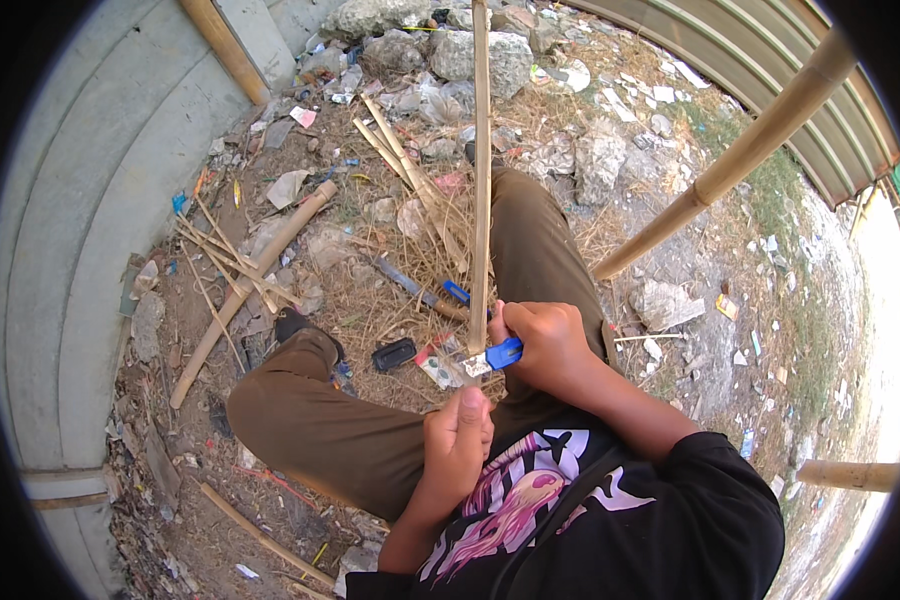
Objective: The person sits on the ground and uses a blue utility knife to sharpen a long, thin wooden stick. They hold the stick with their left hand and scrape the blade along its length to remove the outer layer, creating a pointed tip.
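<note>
A long, narrow bamboo strip (481, 180) stands nearly upright before me, reaching past the top of the view. My left hand (457, 435) is closed round its lower end, thumb pointing up. Higher up, my right hand (545, 345) grips a blue-handled cutter knife (504, 353), set across the strip. The knife's front part is whitish and worn; its cutting edge is too small to make out. Behind the strip, near my right thumb, a second blue piece (456, 291) shows. Both my legs are bent around the work.
Split bamboo strips (410, 180) lie ahead on littered ground. To the left, thin sticks cross a thick bamboo pole (255, 290). A long tool (405, 278) and a black plastic box (394, 354) lie between my legs. A slanting bamboo post (710, 185) stands right; a grey wall (100, 230) stands left.
</note>
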{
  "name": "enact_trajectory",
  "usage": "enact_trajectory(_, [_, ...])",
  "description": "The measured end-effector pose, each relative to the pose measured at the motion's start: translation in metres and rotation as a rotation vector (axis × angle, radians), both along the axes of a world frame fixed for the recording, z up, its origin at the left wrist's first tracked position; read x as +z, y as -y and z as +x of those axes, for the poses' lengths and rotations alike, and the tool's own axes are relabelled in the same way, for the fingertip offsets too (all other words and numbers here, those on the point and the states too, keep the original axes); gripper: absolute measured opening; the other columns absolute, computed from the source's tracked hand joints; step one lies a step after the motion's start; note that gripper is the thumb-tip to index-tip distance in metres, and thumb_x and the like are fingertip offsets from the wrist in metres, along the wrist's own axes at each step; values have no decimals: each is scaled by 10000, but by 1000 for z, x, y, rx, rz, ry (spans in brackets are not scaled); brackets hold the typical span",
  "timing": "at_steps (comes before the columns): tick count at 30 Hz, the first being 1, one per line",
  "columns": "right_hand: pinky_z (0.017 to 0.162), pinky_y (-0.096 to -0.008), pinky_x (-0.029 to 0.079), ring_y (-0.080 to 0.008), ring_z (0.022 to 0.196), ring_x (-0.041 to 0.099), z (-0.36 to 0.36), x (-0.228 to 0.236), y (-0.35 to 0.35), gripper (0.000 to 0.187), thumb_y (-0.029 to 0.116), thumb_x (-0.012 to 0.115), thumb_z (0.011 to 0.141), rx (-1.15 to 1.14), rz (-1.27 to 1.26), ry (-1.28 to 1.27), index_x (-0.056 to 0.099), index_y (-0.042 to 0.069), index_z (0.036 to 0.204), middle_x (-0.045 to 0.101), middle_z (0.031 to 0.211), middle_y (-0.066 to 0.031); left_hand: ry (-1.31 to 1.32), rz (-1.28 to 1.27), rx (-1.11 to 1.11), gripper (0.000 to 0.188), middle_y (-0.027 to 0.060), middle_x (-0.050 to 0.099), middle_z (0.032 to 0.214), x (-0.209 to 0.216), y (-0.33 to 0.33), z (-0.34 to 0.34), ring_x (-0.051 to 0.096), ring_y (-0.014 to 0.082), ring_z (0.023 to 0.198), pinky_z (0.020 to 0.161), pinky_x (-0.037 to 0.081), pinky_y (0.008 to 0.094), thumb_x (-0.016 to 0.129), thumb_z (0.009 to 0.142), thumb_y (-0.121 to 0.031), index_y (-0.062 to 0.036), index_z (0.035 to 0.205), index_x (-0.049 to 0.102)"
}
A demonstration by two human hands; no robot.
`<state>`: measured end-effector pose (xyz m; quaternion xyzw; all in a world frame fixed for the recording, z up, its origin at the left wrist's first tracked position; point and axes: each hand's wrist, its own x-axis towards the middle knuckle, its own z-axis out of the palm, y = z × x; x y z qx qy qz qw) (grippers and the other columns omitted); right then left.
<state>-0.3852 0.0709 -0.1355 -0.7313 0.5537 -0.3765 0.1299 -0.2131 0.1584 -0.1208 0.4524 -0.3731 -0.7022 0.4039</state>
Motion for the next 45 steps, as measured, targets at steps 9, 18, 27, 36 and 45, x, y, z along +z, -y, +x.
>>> enact_trajectory(9, [472, -421, 410, -393, 478, 519, -42, 39, 39, 290, 157, 651, 901, -152, 10, 79, 582, 3, 665, 499, 549, -205, -142, 78, -118, 450, -47, 301, 602, 6, 0, -4, 254, 35, 489, 430, 190, 226, 381, 1091, -430, -98, 788, 400])
enact_trajectory(18, [427, -408, 422, -292, 442, 541, 1, 6, -3, 294, 114, 662, 858, 232, -136, 50, 514, 69, 608, 513, 524, -94, -510, 208, -246, 496, -55, 264, 558, 1, 7, 16, 201, 47, 447, 410, 158, 238, 353, 1075, -499, -109, 770, 380])
enact_trajectory(27, [444, -415, 443, -312, 458, 565, -6, 20, 4, 306, 141, 669, 883, 22, -166, -36, 548, 77, 609, 545, 530, -108, -587, 251, -311, 496, -58, 259, 558, -2, 8, 13, 197, 44, 449, 414, 161, 235, 351, 1076, -497, -117, 758, 375])
enact_trajectory(36, [498, -405, 486, -285, 559, 640, -27, 41, 4, 171, 192, 748, 784, 181, -85, -215, 629, 105, 698, 622, 613, -76, -518, 205, -272, 487, -60, 252, 563, 0, 6, 10, 197, 42, 451, 413, 160, 234, 354, 1081, -479, -108, 767, 376])
enact_trajectory(45, [467, -393, 481, -264, 525, 637, -17, 22, -16, 150, 186, 726, 796, 197, -49, -161, 621, 133, 704, 601, 572, -51, -522, 215, -265, 468, -54, 267, 569, -3, 3, 13, 200, 43, 452, 416, 162, 235, 356, 1089, -451, -95, 787, 396])
